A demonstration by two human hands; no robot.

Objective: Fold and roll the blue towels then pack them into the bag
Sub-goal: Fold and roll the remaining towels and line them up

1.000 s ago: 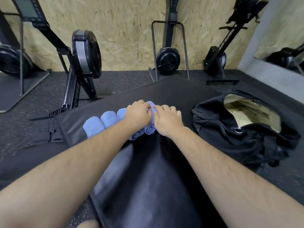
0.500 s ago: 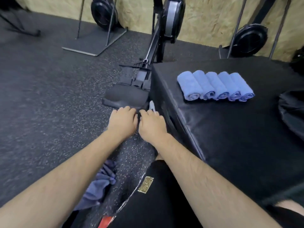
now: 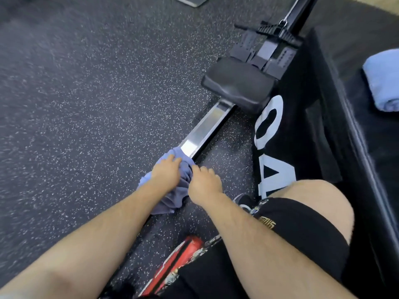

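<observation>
Crumpled towel [image 3: 172, 199] partly under left hand [image 3: 166, 172]
</observation>
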